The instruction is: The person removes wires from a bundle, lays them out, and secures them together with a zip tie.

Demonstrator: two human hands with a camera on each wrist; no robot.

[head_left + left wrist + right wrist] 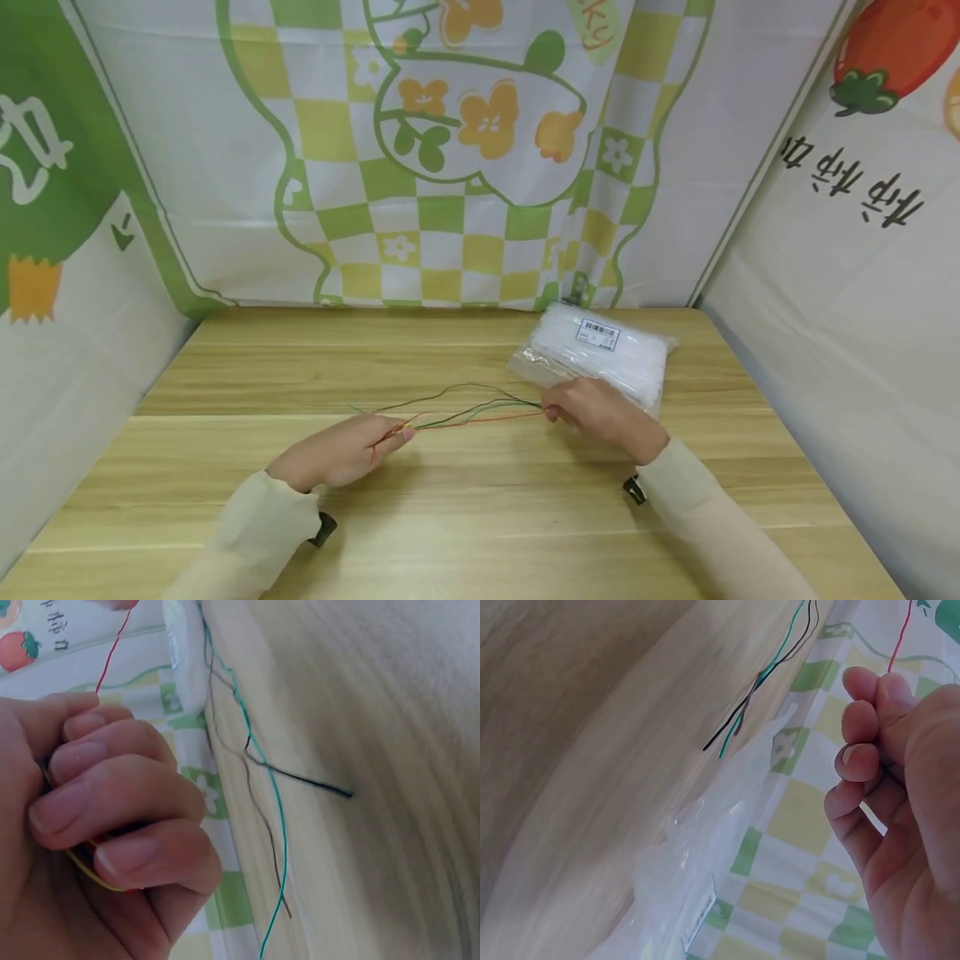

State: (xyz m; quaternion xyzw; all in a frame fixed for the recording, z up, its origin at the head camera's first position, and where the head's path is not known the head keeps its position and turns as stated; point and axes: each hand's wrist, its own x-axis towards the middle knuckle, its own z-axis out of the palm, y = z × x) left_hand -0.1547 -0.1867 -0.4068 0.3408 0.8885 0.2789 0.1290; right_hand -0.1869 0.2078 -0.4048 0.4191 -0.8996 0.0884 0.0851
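A thin red wire point(502, 417) runs nearly straight between the two hands. My left hand point(345, 450) grips one end of it, its fingers curled round a small bundle of red and yellow wire point(90, 876). At the other end, my right hand point(900, 765) pinches the red wire between thumb and index finger. A green wire point(279, 825), a black wire point(307, 780) and a brown wire point(259, 802) stretch beside the hands above the wooden table; in the right wrist view their ends are loose, apart from the fingers.
A clear plastic bag point(622, 367) of white contents, with a barcode label, lies behind the right hand on the table point(465, 517). Printed cloth point(450, 217) hangs along the table's back and both sides. Dark wrist straps show below both sleeves.
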